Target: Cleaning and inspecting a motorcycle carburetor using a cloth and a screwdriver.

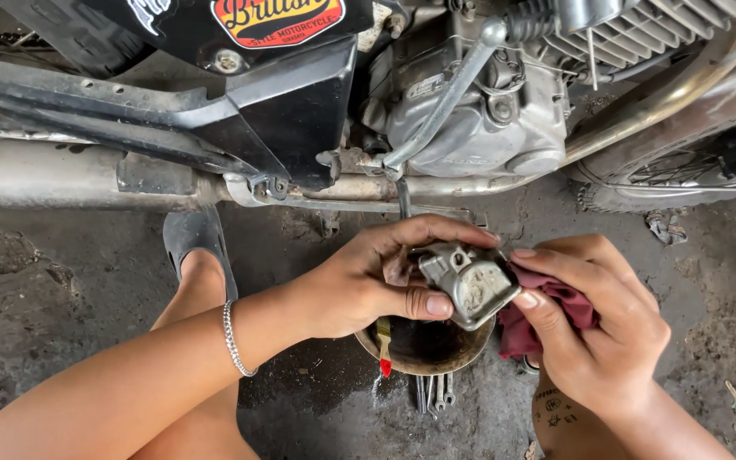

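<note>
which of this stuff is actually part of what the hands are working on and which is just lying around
In use:
- left hand holding the grey metal part
- right hand pressing the dark red rag to it
- round bowl under the part
- red-tipped brush resting in the bowl

Lying about:
- wrenches on the ground
- motorcycle engine
- black sandal
- scrap near the tyre
</note>
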